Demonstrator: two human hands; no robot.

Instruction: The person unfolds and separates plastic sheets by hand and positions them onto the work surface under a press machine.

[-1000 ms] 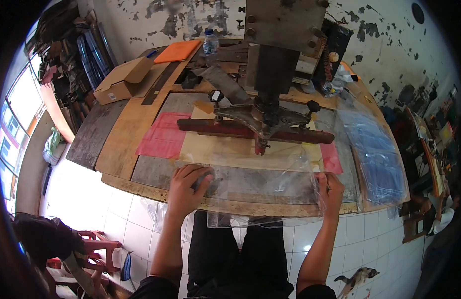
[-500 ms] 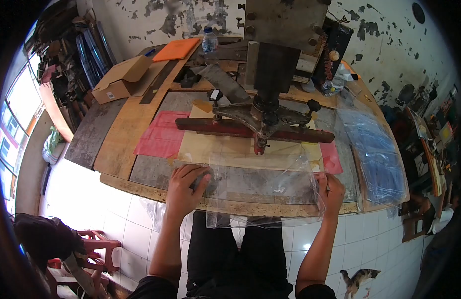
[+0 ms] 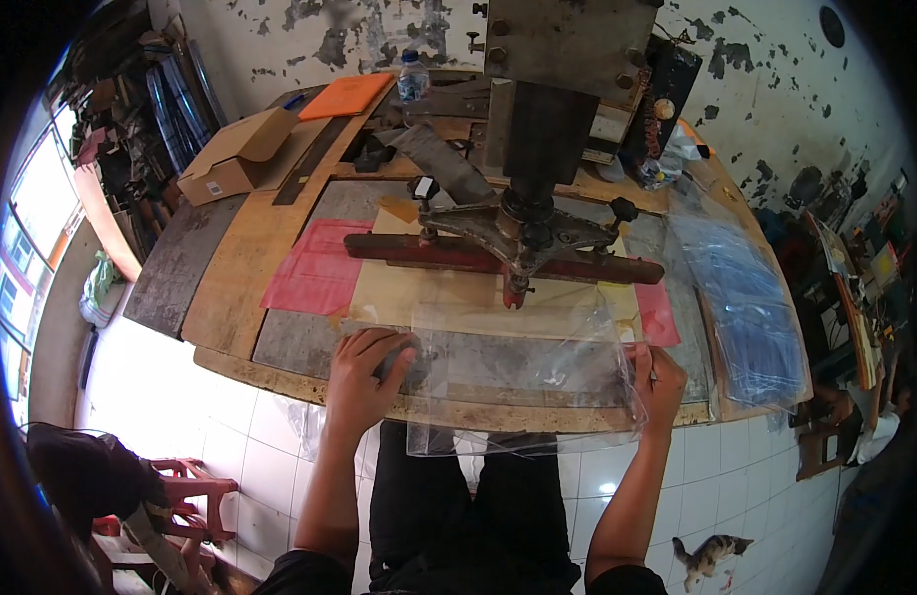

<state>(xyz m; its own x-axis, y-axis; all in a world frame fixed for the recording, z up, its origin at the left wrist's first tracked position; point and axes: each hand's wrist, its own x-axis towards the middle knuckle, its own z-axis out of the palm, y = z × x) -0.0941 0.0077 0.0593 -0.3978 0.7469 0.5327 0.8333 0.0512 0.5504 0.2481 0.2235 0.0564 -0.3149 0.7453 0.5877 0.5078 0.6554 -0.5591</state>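
Note:
A clear plastic sheet (image 3: 518, 382) spans the front of the press table, its near edge hanging over the rim. My right hand (image 3: 663, 385) pinches its right edge. Beside the left edge, my left hand (image 3: 359, 372) rests on the grey metal plate (image 3: 290, 342), fingers bent forward and thumb apart, with nothing visible gripped. Beyond both hands, a press head with a long red-brown bar (image 3: 449, 256) stands above a cream sheet (image 3: 379, 297). Pink sheets (image 3: 315, 263) lie at either end of the bar. The plastic's far edge reaches near the bar.
Stacked clear bluish plastic sheets (image 3: 751, 307) lie at the table's right. At the back left are a cardboard box (image 3: 235, 157), an orange folder (image 3: 347, 96) and a water bottle (image 3: 414, 79). A red stool (image 3: 196, 496) and a cat (image 3: 711, 557) are on the floor.
Both hands stay almost in place, with the plastic sheet between them. The view shifts very slightly; the cat has moved a little on the floor.

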